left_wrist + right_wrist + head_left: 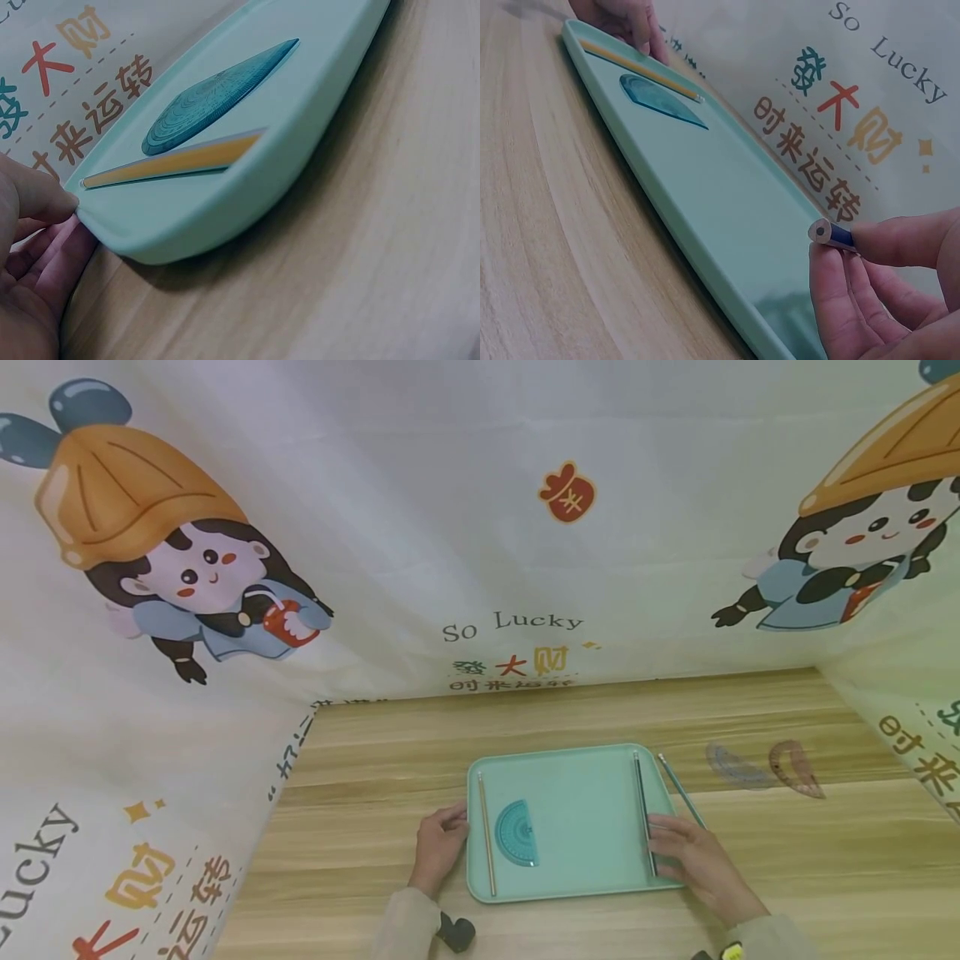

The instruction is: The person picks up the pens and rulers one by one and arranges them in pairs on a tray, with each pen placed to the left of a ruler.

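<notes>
A mint-green tray (pixel 577 827) lies on the wooden table. My left hand (pixel 440 847) pinches its left rim, thumb on top and fingers beneath, as the left wrist view shows. Over the tray's right side, my right hand (pixel 696 858) holds a dark blue pencil (pixel 642 810) between thumb and fingers. The pencil's flat end (pixel 821 231) faces the right wrist camera. Inside the tray, a yellow pencil (pixel 487 835) lies along the left side, and a teal protractor (pixel 517 833) sits beside it.
Just right of the tray lies a teal pencil (pixel 681 789), partly behind my right hand. Farther right are a clear bluish protractor (pixel 737 767) and a pinkish protractor (pixel 795 768). Printed cloth (pixel 405 527) hangs around the table's back and sides.
</notes>
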{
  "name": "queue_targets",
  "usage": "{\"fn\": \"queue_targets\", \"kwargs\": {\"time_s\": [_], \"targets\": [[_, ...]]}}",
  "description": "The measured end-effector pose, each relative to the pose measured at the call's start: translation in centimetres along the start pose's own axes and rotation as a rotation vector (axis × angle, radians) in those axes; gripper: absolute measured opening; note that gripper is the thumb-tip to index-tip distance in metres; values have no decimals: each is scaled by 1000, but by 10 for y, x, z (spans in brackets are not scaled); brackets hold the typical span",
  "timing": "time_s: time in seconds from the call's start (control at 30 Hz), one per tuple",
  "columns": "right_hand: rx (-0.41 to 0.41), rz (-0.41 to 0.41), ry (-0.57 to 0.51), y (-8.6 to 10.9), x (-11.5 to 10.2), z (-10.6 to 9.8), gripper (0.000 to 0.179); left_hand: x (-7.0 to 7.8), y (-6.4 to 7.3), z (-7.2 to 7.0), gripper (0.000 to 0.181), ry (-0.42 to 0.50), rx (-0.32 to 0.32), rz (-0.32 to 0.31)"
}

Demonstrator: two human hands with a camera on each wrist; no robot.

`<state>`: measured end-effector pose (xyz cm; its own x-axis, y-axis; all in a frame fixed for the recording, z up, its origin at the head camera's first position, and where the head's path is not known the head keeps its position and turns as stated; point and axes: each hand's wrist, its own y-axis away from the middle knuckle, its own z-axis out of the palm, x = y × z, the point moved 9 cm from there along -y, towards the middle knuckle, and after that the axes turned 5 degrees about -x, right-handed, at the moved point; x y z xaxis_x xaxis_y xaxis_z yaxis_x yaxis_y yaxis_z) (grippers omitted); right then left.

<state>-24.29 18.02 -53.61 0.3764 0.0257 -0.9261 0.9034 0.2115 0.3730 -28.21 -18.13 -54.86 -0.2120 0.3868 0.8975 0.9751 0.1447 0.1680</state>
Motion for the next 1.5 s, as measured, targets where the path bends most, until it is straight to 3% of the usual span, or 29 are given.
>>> {"fn": "queue_targets", "kwargs": {"time_s": [0.53, 1.5], "targets": [[-11, 4, 49, -3, -1, 10, 59, 0, 0, 0, 35, 11, -6, 16], [-42, -7, -4, -10, 2, 37, 53, 2, 1, -1, 35, 3, 3, 15]]}}
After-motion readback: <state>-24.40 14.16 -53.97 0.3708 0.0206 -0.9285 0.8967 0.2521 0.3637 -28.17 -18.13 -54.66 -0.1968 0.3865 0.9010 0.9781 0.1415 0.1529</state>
